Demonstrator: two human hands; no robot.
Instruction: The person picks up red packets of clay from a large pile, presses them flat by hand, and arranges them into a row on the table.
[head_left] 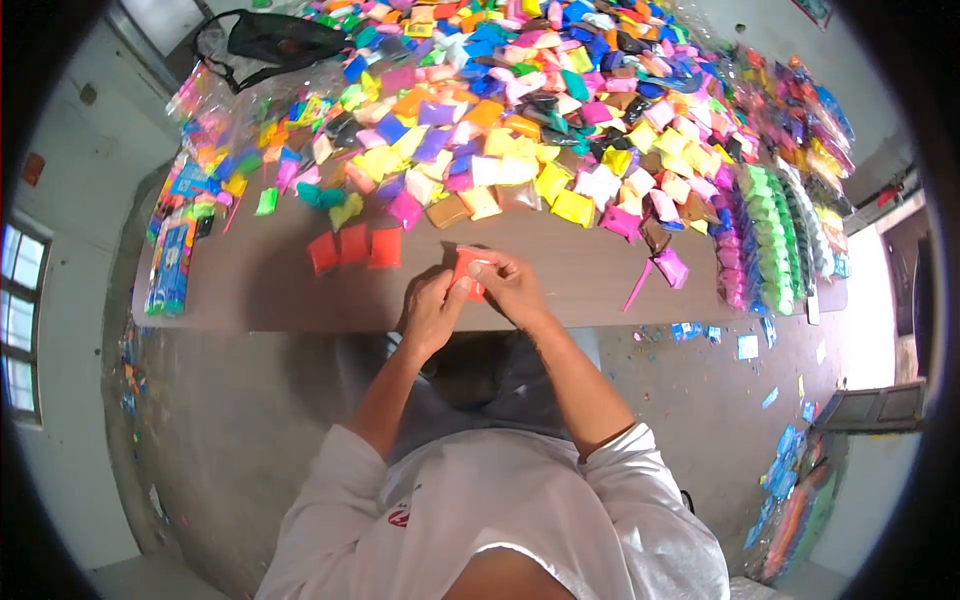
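While both hands work at one small red packet near the front edge of a brown table (590, 285), three more red packets (354, 243) lie in a loose row to the left. The left hand (432, 308) holds the packet (469, 266) at its left side, thumb on its face and fingers curled behind it. The right hand (515, 292) grips it from the other side, thumb pressed on the face; its farther fingertips are partly hidden. The step in hand appears to be close two-handed handling of this single packet, though whether the fingers are pressing, straightening or opening it cannot be told. Any move from this hold calls for steady support from one hand and light, even thumb pressure from the other, lest the soft-looking wrapper crease or slip. Beyond, a heap of multicolored packets (500, 150) spreads across the tabletop.
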